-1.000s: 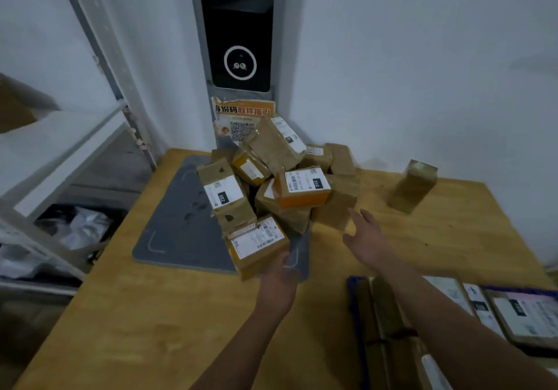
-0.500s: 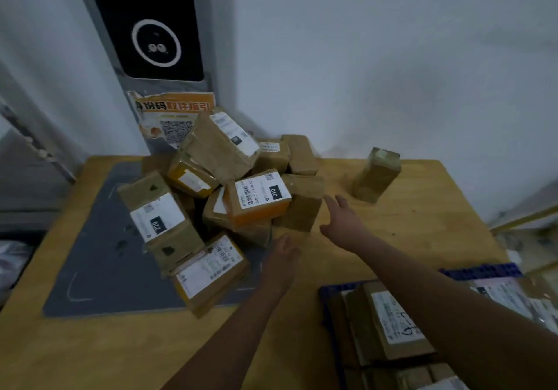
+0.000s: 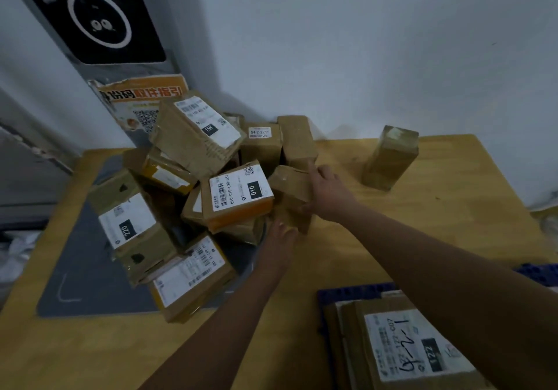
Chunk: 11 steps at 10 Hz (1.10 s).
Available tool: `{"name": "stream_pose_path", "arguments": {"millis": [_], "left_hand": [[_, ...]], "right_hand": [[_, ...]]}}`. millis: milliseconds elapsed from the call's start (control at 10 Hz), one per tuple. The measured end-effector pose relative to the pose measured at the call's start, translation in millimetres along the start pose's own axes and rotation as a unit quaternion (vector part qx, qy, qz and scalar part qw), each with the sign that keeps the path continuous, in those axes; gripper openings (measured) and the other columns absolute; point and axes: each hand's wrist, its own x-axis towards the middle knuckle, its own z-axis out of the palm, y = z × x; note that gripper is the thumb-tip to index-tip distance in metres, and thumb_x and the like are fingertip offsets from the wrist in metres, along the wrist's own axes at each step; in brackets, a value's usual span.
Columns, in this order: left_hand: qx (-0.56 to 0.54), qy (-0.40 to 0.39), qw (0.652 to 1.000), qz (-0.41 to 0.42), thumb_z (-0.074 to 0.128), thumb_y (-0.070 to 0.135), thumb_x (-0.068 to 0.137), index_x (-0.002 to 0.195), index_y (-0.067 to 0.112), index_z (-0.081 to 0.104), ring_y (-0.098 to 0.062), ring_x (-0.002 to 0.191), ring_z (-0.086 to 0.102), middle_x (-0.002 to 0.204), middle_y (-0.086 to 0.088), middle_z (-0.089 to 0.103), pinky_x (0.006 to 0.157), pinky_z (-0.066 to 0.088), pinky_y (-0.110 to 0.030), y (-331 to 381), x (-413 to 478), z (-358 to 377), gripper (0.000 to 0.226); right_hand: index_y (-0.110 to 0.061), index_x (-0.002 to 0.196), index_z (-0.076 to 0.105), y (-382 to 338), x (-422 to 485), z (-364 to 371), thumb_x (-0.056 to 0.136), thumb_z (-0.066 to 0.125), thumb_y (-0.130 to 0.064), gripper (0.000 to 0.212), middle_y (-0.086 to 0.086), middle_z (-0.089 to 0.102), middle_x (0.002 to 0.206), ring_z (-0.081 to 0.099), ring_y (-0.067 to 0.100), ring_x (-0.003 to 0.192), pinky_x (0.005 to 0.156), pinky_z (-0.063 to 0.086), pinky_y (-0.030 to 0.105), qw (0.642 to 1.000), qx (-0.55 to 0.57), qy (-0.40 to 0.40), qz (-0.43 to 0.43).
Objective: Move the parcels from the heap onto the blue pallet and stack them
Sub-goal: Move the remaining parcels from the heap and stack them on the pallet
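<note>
You are looking down at one heap (image 3: 193, 136) of about ten brown parcels, sitting left of centre on one grey mat (image 3: 87, 272). One lone parcel (image 3: 389, 160) is standing upright at the upper right, well apart from the heap. At the lower right, one blue pallet (image 3: 353, 291) is carrying a stack topped by a parcel marked 122 (image 3: 413, 347); how many are lying under it cannot be told.

Your right hand (image 3: 329, 193) is gripping a plain brown parcel (image 3: 288, 185) at the heap's right edge, with fingers curled over it. Your left hand (image 3: 279, 235) is touching the lower near face there with fairly straight fingers, holding nothing. The gripped parcel is sitting just beside the one labelled 010 (image 3: 238, 196).

Bare wooden table (image 3: 422, 238) is lying open between heap and pallet, and between heap and lone parcel. The heap's nearest parcel is overhanging the mat's near edge.

A pale wall (image 3: 362, 42) is closing off the far side. One black panel with a white ring (image 3: 99, 15) is standing at the upper left, with one torn orange poster (image 3: 142, 99) below it.
</note>
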Motion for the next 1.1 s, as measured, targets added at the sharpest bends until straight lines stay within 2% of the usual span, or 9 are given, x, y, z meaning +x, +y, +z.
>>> {"name": "stream_pose_path", "arguments": {"millis": [200, 400, 500, 600, 700, 800, 900, 1000, 1100], "left_hand": [[-0.078, 0.019, 0.996, -0.039, 0.051, 0.044, 0.087, 0.148, 0.042, 0.025, -0.026, 0.12, 0.051, 0.135, -0.003, 0.048, 0.105, 0.039, -0.054, 8.2, 2.0, 15.0, 0.066], [-0.142, -0.017, 0.99, 0.006, 0.046, 0.041, 0.1, 0.148, 0.041, 0.018, -0.026, 0.115, 0.059, 0.134, 0.006, 0.048, 0.091, 0.052, -0.043, 37.6, -30.5, 22.7, 0.056], [-0.197, -0.014, 0.98, 0.024, 0.051, 0.057, 0.091, 0.15, 0.03, 0.023, -0.025, 0.11, 0.062, 0.141, -0.001, 0.05, 0.09, 0.054, -0.046, 47.8, -36.7, 24.6, 0.071], [-0.277, -0.011, 0.961, 0.001, 0.061, 0.07, 0.068, 0.145, 0.022, 0.033, -0.028, 0.108, 0.064, 0.133, -0.008, 0.057, 0.09, 0.055, -0.052, 61.0, -52.0, 23.1, 0.095], [-0.312, -0.007, 0.95, -0.006, 0.073, 0.078, 0.044, 0.146, 0.029, 0.028, -0.028, 0.113, 0.058, 0.137, -0.006, 0.053, 0.083, 0.057, -0.049, 69.4, -61.9, 24.4, 0.122], [-0.31, 0.0, 0.95, -0.015, 0.081, 0.077, 0.032, 0.148, 0.037, 0.017, -0.029, 0.114, 0.057, 0.139, -0.006, 0.05, 0.07, 0.059, -0.043, 76.3, -67.8, 27.8, 0.138], [-0.306, 0.019, 0.952, -0.007, 0.086, 0.043, 0.066, 0.147, 0.044, -0.002, -0.031, 0.115, 0.055, 0.144, -0.008, 0.044, 0.071, 0.058, -0.044, 81.5, -79.4, 36.9, 0.119], [-0.266, 0.014, 0.963, 0.03, 0.076, 0.027, 0.082, 0.148, 0.044, -0.015, -0.026, 0.11, 0.052, 0.146, -0.008, 0.039, 0.075, 0.054, -0.042, 79.6, -91.5, 49.7, 0.114], [-0.237, -0.003, 0.968, 0.078, 0.067, 0.027, 0.088, 0.149, 0.041, -0.018, -0.021, 0.105, 0.055, 0.139, -0.004, 0.047, 0.092, 0.051, -0.047, 81.8, -109.4, 63.4, 0.106]], "right_hand": [[-0.013, 0.14, 0.032, 16.9, -22.0, 6.8, 0.073, 0.079, -0.037, 0.085, 0.012, 0.03, 0.132, 0.041, 0.038, 0.12, 0.1, 0.042, 0.045, 0.998, 0.037, 0.016, 0.056], [-0.011, 0.14, 0.032, 6.4, -53.0, 6.6, 0.075, 0.08, -0.03, 0.082, 0.012, 0.043, 0.128, 0.051, 0.036, 0.114, 0.093, 0.048, 0.045, 0.998, 0.05, 0.029, 0.023], [-0.015, 0.143, 0.036, -3.3, -74.0, -3.7, 0.068, 0.085, -0.036, 0.092, 0.007, 0.044, 0.13, 0.048, 0.029, 0.114, 0.097, 0.044, 0.041, 0.994, 0.065, 0.083, -0.003], [-0.021, 0.14, 0.047, -12.8, -101.7, -12.0, 0.082, 0.072, -0.033, 0.064, 0.003, 0.047, 0.133, 0.046, 0.025, 0.122, 0.103, 0.041, 0.04, 0.98, 0.137, 0.137, -0.043], [-0.024, 0.131, 0.06, -15.4, -127.8, -19.0, 0.093, 0.059, -0.023, 0.038, -0.001, 0.053, 0.129, 0.048, 0.019, 0.122, 0.104, 0.043, 0.04, 0.957, 0.222, 0.18, -0.044], [-0.022, 0.124, 0.066, -15.8, -149.7, -23.9, 0.093, 0.057, -0.013, 0.034, -0.002, 0.058, 0.121, 0.053, 0.017, 0.116, 0.099, 0.046, 0.036, 0.945, 0.25, 0.205, -0.05], [-0.017, 0.12, 0.068, -16.2, -172.0, -30.5, 0.095, 0.055, -0.01, 0.03, -0.003, 0.06, 0.114, 0.054, 0.013, 0.108, 0.092, 0.044, 0.026, 0.941, 0.251, 0.221, -0.041], [-0.014, 0.119, 0.067, -3.0, -189.8, -35.9, 0.098, 0.053, -0.015, 0.026, -0.003, 0.061, 0.113, 0.056, 0.015, 0.106, 0.091, 0.047, 0.029, 0.933, 0.253, 0.255, -0.003], [-0.011, 0.131, 0.058, 19.5, -202.4, -42.4, 0.098, 0.053, -0.022, 0.035, 0.005, 0.052, 0.133, 0.05, 0.024, 0.12, 0.103, 0.043, 0.041, 0.933, 0.2, 0.295, 0.039]]}}
